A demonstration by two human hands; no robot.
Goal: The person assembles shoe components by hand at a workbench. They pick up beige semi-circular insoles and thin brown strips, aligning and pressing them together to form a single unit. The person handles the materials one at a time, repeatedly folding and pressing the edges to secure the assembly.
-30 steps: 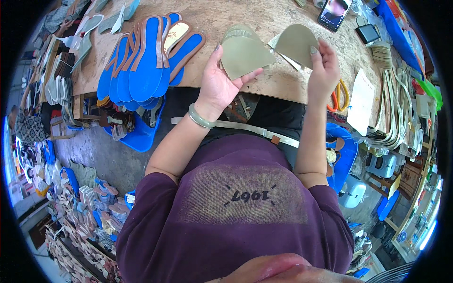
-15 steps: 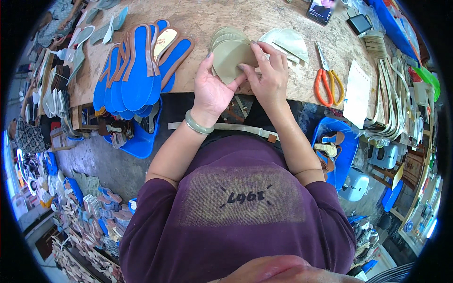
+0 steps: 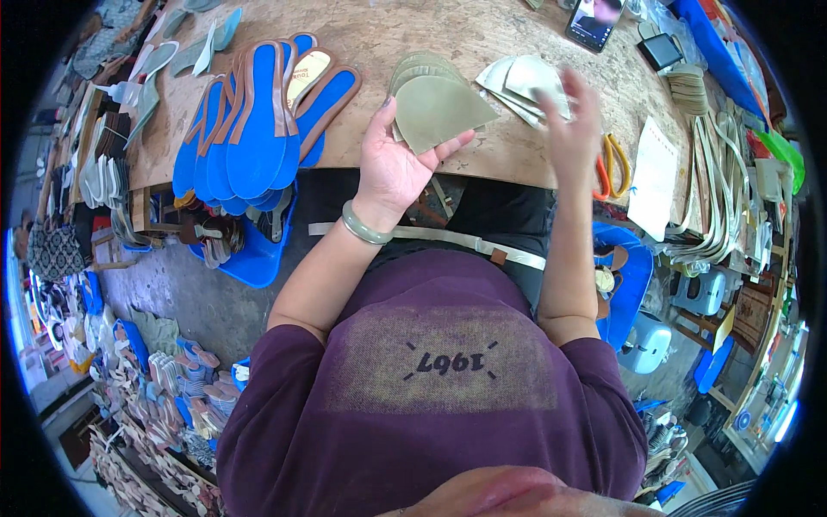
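Observation:
My left hand [image 3: 394,164], palm up with a green bangle at the wrist, holds a small stack of olive-green fan-shaped pieces [image 3: 435,105] at the near edge of the wooden table [image 3: 482,34]. My right hand [image 3: 575,129] is blurred in motion. It hovers with fingers apart over a loose pile of pale grey-green fan-shaped pieces [image 3: 527,84] to the right and holds nothing that I can see.
Blue insoles with brown rims [image 3: 258,129] fan out on the table's left. Orange-handled scissors [image 3: 610,162], white paper [image 3: 653,177] and stacked beige strips [image 3: 702,164] lie to the right. A phone [image 3: 594,19] lies at the far edge. Shoe parts cover the floor at left.
My right hand left the stack in my left hand and swung right over the pale pile. The left hand keeps the olive stack, now turned palm up.

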